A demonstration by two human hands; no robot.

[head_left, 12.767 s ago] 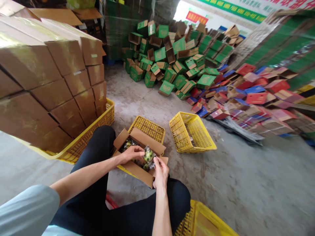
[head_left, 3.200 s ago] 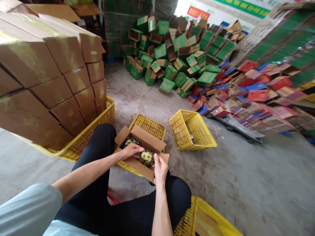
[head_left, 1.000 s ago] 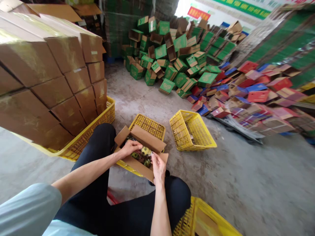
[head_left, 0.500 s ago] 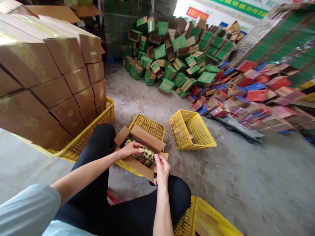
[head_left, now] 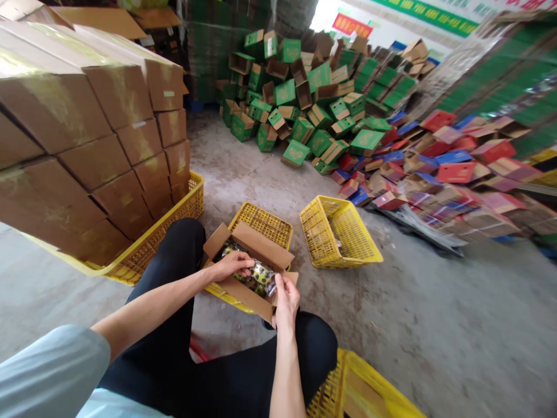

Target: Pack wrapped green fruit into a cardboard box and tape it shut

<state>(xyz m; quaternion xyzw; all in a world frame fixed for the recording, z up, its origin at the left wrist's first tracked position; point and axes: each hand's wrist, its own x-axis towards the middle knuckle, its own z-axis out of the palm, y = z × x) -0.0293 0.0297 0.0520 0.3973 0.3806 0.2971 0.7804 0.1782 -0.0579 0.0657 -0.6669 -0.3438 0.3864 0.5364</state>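
An open brown cardboard box (head_left: 261,247) rests on my knees, filled with small yellow-green packets (head_left: 261,273) in clear wrap. My left hand (head_left: 230,266) reaches in from the left, fingers curled on the packets at the box's near-left side. My right hand (head_left: 285,293) sits at the box's near-right corner, fingers pinched on the crinkly wrap of a packet. Both flaps of the box stand open. I sit with black trousers, knees apart.
A yellow crate (head_left: 261,223) lies under the box, another yellow crate (head_left: 337,232) stands to the right, and a third (head_left: 361,389) is at my right hip. Stacked brown cartons (head_left: 87,128) fill a crate at left. Green boxes (head_left: 304,98) and red boxes (head_left: 452,168) are heaped behind.
Both hands stay in the box. My right hand has shifted slightly back toward the near-right corner, and the packets between my fingers have been nudged about.
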